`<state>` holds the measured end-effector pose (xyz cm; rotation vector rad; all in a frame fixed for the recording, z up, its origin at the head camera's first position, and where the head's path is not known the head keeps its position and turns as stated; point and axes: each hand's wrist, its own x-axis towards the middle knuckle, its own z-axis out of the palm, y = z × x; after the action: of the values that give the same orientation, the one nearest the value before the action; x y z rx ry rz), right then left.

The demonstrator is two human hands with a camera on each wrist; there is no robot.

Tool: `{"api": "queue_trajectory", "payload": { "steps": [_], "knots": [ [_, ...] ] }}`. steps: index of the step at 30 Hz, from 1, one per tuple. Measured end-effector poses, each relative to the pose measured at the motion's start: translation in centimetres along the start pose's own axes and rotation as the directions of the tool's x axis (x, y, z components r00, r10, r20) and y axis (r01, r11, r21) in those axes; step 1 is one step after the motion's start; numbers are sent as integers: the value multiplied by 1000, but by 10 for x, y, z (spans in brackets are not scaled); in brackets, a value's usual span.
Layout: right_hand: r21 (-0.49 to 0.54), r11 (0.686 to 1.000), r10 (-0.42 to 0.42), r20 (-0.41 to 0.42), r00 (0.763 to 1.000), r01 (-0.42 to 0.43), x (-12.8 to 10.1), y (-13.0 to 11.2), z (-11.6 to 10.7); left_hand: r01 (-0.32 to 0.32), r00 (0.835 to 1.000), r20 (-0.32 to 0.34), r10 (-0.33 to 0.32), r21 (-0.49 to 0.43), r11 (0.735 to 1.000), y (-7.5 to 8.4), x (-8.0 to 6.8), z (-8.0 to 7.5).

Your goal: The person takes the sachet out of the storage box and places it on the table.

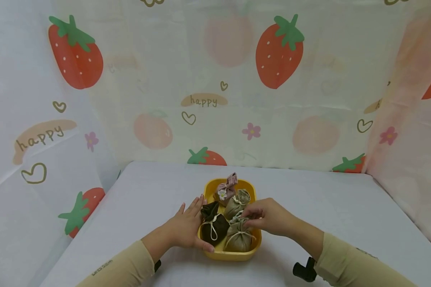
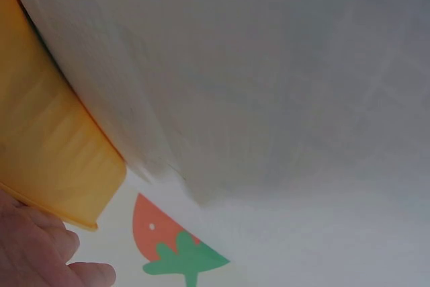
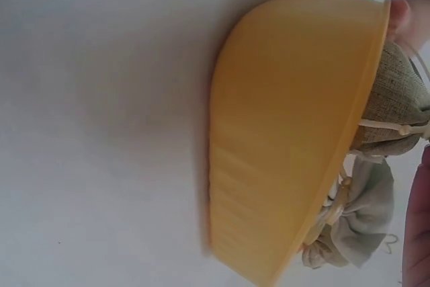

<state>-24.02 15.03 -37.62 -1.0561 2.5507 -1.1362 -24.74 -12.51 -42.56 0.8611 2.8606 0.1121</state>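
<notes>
Now right hand (image 1: 269, 217) pinches coarse olive pouch (image 1: 238, 237); glossy yellow tray (image 1: 233, 255).

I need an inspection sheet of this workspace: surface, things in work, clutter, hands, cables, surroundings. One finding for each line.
Surface: white table.
Things in work: yellow tray holding four drawstring pouches: pink, dark brown, two olive.
Clutter: black object at the near edge.
Hands: left hand rests open against the tray's side; right hand has a pinching grip on the near olive pouch.
Cables: nothing seen.
Surroundings: strawberry-print curtain.
</notes>
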Motion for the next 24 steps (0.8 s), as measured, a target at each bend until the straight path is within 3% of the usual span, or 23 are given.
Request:
{"api": "queue_trajectory", "payload": {
  "steps": [15,24],
  "knots": [
    [6,999,-41,-88,995,42,-7,-13,-18,-2,1000,-3,2,-5,1000,1,0,-1],
    [-2,1000,-17,-172,985,17,-14,-18,-39,-4,1000,-4,4,2,1000,1,1,-1]
  ]
}}
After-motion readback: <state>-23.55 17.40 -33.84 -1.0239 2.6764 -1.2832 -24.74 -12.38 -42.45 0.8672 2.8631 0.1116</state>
